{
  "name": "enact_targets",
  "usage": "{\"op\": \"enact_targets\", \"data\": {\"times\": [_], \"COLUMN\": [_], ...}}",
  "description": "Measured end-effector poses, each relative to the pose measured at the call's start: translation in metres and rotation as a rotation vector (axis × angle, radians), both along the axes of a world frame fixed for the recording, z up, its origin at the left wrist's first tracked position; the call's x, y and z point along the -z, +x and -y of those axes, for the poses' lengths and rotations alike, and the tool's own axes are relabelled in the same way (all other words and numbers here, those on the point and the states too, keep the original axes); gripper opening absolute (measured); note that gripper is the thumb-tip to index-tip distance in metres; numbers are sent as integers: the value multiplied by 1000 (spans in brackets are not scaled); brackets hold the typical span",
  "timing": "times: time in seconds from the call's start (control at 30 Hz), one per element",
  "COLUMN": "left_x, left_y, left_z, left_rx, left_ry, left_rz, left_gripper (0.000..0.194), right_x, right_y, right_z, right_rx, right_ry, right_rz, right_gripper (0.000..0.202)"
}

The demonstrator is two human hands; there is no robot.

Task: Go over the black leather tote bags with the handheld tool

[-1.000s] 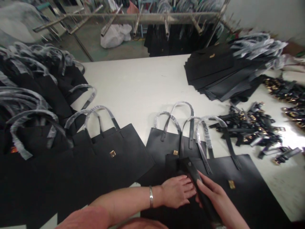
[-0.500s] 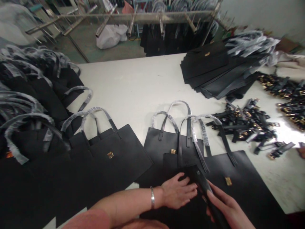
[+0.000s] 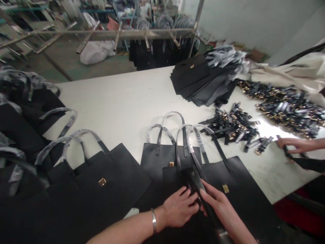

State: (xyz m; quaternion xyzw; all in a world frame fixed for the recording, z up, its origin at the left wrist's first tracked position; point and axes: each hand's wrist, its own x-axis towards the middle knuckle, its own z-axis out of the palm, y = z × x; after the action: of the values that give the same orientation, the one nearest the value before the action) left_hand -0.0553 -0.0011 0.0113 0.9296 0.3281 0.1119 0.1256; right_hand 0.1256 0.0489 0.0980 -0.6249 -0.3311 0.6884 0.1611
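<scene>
A left hand [image 3: 180,207] and a right hand [image 3: 216,200] are working a long, dark tool [image 3: 208,207] over smooth black bags [image 3: 245,200].
The left is lying palm down on black material, fingers loosely spread, gripping nothing; the right is curling its fingers around the tool, which is slanting beside the left's fingertips. Film-wrapped handles [image 3: 174,113] are arching above, a squarish gold clasp [image 3: 225,188] is shining, and glossy straps [image 3: 235,123] are lying tangled.
</scene>
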Motion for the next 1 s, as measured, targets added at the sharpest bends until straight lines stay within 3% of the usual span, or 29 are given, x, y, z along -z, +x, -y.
{"op": "enact_targets", "data": {"times": [0.1, 0.27, 0.37, 0.5, 0.6, 0.7, 0.83, 1.0], "left_x": [1, 4, 10, 16, 15, 12, 9, -6], "left_y": [-1, 8, 16, 19, 17, 21, 40, 77], "left_z": [2, 1, -1, -2, -1, -4, -33, -114], "left_rx": [-8, -75, -80, -88, -123, -165, -245, -200], "left_ry": [-6, -1, 8, 18, 25, 34, 9, -69], "left_rz": [-22, -29, -12, 10, 33, 76, 99, 63], "left_gripper": [32, 43, 43, 37, 31, 23, 23, 32], "right_x": [-3, -3, -1, -4, -9, -9, -3, 4], "right_y": [12, 46, 40, 30, 54, 93, 118, 115], "right_z": [0, 19, 17, -8, -18, -15, -11, -20], "right_rx": [33, 52, 91, 223, 368, 436, 500, 468], "right_ry": [44, -45, -49, 89, 162, 108, 11, 1], "right_rz": [13, 71, 67, 33, 91, 132, 120, 142], "right_gripper": [95, 100, 98, 97, 95, 94, 93, 88]}}
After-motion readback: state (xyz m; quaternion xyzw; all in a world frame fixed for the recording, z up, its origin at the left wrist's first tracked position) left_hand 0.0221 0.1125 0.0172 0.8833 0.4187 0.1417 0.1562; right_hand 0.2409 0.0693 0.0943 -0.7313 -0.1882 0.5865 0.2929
